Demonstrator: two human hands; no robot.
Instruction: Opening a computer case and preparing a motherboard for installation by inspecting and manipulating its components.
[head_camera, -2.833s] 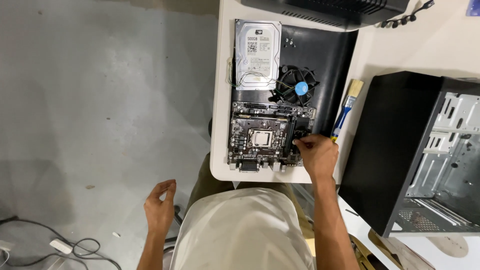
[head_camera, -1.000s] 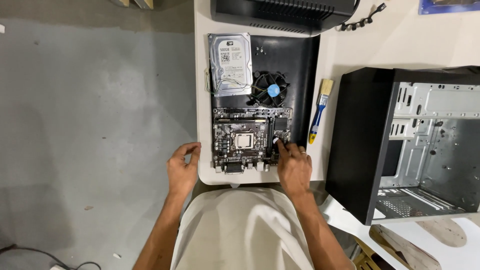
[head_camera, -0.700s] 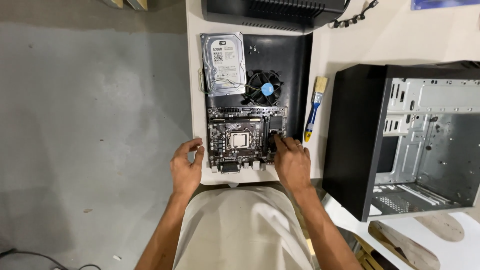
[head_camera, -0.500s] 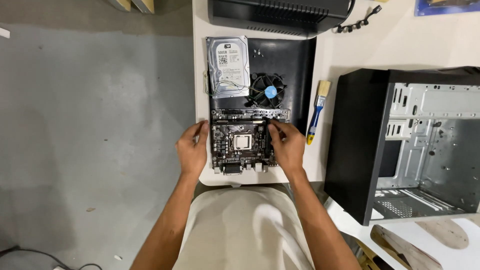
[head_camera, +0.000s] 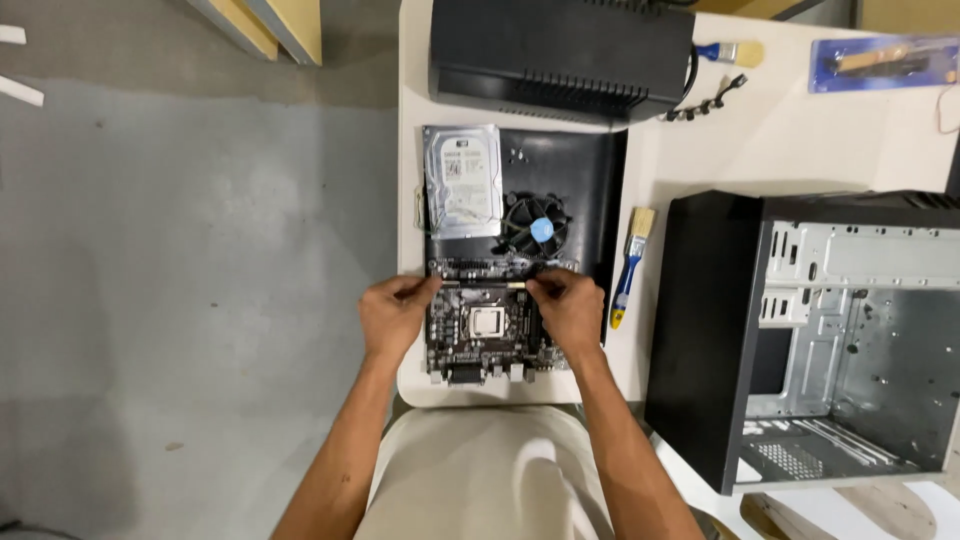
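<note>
Left hand: the left hand (head_camera: 392, 315) has its fingertips pinched on the left end of a thin memory stick (head_camera: 484, 285), which lies across the far edge of the motherboard (head_camera: 487, 325).
Right hand: the right hand (head_camera: 570, 308) has its fingers closed on the stick's right end, level with the left hand.
Work piece: the motherboard lies flat between the two hands, its square silver processor socket (head_camera: 487, 321) bare and uncovered just nearer the body than the stick.
Progress, as a judgement: the stick looks to be sitting at its slot; whether it is fully seated cannot be told from this view.
Off the board: the cooler fan (head_camera: 537, 224) with a blue centre lies just beyond the fingertips, with the hard drive (head_camera: 462, 180) beside it, both on a black panel (head_camera: 594, 190).
Off to the right: a blue-handled brush (head_camera: 630, 264) lies beyond the right hand, and the open computer case (head_camera: 820, 335) stands farther that way, its bay showing no board.
</note>
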